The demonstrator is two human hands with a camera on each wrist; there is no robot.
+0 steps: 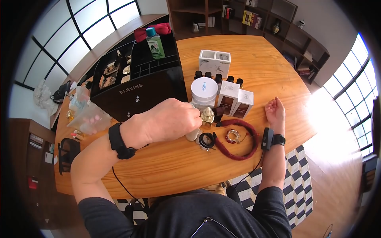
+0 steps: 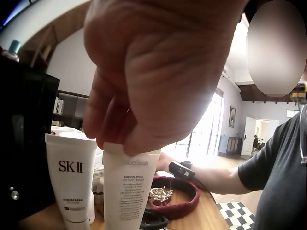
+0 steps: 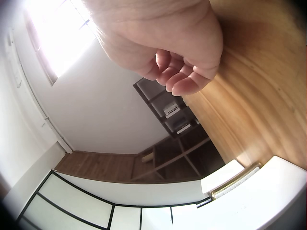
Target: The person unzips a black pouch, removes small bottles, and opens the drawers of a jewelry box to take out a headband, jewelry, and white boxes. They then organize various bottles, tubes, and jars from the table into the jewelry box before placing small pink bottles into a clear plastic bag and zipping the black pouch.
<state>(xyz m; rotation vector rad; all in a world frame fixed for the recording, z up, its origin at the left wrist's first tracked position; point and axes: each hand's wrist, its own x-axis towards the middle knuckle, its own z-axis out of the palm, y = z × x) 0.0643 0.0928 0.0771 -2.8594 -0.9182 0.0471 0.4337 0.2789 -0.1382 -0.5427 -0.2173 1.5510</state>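
My left hand (image 1: pixel 160 122) pinches the top end of a white cream tube (image 2: pixel 128 191), printed "Intense Mask", between thumb and fingers. The tube stands upright, and in the head view the hand hides most of it. Beside it in the left wrist view is a white SK-II tube (image 2: pixel 72 179). My right hand (image 1: pixel 275 112) lies at the table's right side, fingers loosely curled and holding nothing; the right wrist view shows the same hand (image 3: pixel 168 45) over the wood. Close to my left hand are a small perfume bottle (image 1: pixel 207 116) and black hair ties (image 1: pixel 206 140).
A black "BLEVINS" organizer box (image 1: pixel 154 85) stands at the left, a green bottle (image 1: pixel 155 44) on top. Behind my left hand are a white jar (image 1: pixel 204 89), brown-and-white boxes (image 1: pixel 228 97) and a two-slot white holder (image 1: pixel 214 63). A red headband (image 1: pixel 254 137) surrounds a beaded bracelet (image 1: pixel 232 137).
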